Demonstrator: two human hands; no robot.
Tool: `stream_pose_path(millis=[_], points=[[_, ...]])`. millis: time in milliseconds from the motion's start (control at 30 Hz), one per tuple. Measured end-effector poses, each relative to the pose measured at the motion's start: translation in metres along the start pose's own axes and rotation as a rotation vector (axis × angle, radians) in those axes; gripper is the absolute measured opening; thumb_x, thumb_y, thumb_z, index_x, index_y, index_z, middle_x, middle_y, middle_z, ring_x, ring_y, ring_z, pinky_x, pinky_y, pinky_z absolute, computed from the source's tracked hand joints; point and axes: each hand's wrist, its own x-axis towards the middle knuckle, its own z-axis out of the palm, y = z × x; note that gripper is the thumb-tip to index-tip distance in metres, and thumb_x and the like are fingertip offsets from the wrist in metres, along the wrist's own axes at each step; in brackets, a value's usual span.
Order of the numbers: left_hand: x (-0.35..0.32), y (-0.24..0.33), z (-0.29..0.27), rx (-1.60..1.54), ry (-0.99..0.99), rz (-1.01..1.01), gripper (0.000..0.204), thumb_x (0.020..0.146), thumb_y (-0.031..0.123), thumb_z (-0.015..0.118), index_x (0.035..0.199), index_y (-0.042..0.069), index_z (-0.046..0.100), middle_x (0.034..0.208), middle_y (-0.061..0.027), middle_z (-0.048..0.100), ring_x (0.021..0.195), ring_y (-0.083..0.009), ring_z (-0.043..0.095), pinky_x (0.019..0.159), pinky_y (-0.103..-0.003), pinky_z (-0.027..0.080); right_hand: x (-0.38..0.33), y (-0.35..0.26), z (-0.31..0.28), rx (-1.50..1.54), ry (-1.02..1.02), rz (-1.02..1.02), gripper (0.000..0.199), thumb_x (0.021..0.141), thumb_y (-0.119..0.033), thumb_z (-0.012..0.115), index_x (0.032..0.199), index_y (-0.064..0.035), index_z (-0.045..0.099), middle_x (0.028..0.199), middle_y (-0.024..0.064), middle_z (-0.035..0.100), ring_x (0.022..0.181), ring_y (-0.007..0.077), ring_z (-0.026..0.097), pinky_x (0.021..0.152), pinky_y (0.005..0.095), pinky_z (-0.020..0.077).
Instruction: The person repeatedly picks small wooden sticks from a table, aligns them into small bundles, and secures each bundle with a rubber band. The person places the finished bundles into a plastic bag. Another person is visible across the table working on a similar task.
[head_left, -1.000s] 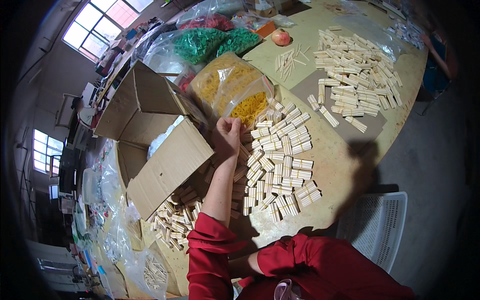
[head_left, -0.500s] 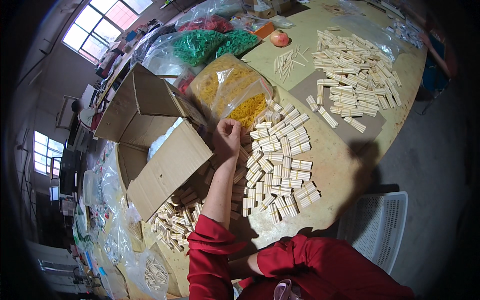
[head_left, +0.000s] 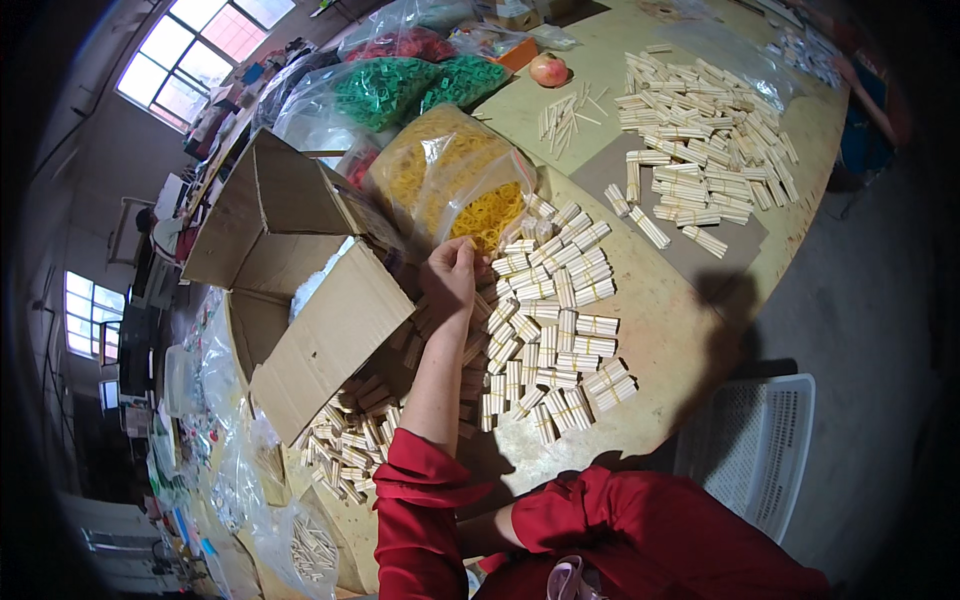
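The left hand (head_left: 452, 272) is extended to the mouth of a clear bag of yellow rubber bands (head_left: 455, 185). Its fingers are curled in a pinch at the bag's opening; whether a band is already held between them cannot be told from this view. The right hand is not visible, being tucked under the red sleeve at the lower edge of the picture.

Work completed: a large block of banded stick bundles (head_left: 555, 320) is laid out on the tabletop (head_left: 690, 330) just beside the left hand, in fairly regular rows. A second, larger spread of bundles (head_left: 700, 120) lies well apart at the far side of the tabletop, with a few loose sticks (head_left: 565, 112) near a red apple (head_left: 548, 69).

Work outstanding, as judged: a heap of sticks (head_left: 345, 440) is seen below the open cardboard box (head_left: 300, 290), to the left of the forearm, and a further clear bag of sticks (head_left: 305, 545) lies near the lower edge. Whether the heap is banded cannot be made out. The bag of yellow bands is well filled. Bags of green pieces (head_left: 400, 88) are noted beyond it.
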Motion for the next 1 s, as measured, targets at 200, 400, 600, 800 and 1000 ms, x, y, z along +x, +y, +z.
stream_pose_path(millis=[200, 400, 600, 800, 1000], points=[[0.003, -0.011, -0.004, 0.001, 0.025, 0.001, 0.014, 0.091, 0.009, 0.063, 0.093, -0.004, 0.067, 0.075, -0.0064, 0.068, 0.061, -0.0114, 0.065, 0.055, -0.024, 0.053, -0.001, -0.001, -0.001, 0.003, 0.007, -0.002, 0.018, 0.092, -0.019, 0.059, 0.087, -0.0023, 0.06, 0.078, 0.0063, 0.063, 0.081, 0.0187, 0.061, 0.075, 0.0332, 0.049], [0.002, -0.004, -0.004, 0.007, 0.006, -0.004, 0.014, 0.092, 0.01, 0.063, 0.084, -0.003, 0.064, 0.073, -0.0073, 0.067, 0.056, -0.0099, 0.061, 0.052, -0.023, 0.052, -0.002, -0.001, -0.002, 0.003, 0.009, -0.001, 0.017, 0.092, -0.019, 0.059, 0.087, -0.0022, 0.061, 0.078, 0.0061, 0.063, 0.081, 0.0186, 0.061, 0.075, 0.0331, 0.049], [-0.007, 0.014, 0.003, -0.124, -0.009, -0.064, 0.01, 0.094, 0.009, 0.06, 0.09, 0.0, 0.059, 0.069, -0.0069, 0.064, 0.053, -0.01, 0.057, 0.049, -0.024, 0.05, -0.002, 0.0, -0.003, 0.004, 0.017, 0.002, 0.017, 0.093, -0.019, 0.059, 0.088, -0.0021, 0.061, 0.078, 0.0058, 0.063, 0.082, 0.0186, 0.061, 0.075, 0.0329, 0.0491], [-0.008, 0.004, 0.001, 0.023, 0.106, 0.103, 0.012, 0.091, 0.003, 0.06, 0.1, 0.003, 0.052, 0.077, -0.004, 0.061, 0.057, -0.0106, 0.057, 0.048, -0.025, 0.047, 0.0, -0.004, 0.0, 0.002, 0.004, 0.001, 0.017, 0.093, -0.018, 0.059, 0.088, -0.002, 0.061, 0.078, 0.0055, 0.063, 0.082, 0.0185, 0.061, 0.075, 0.0328, 0.0491], [-0.01, 0.038, 0.016, 0.657, 0.08, 0.615, 0.021, 0.075, -0.005, 0.065, 0.086, 0.011, 0.068, 0.08, -0.0099, 0.061, 0.068, -0.0228, 0.061, 0.063, -0.028, 0.048, 0.001, -0.005, -0.005, -0.006, 0.012, 0.009, 0.017, 0.093, -0.018, 0.06, 0.089, -0.0019, 0.062, 0.078, 0.0052, 0.063, 0.082, 0.0184, 0.061, 0.075, 0.0326, 0.0492]])
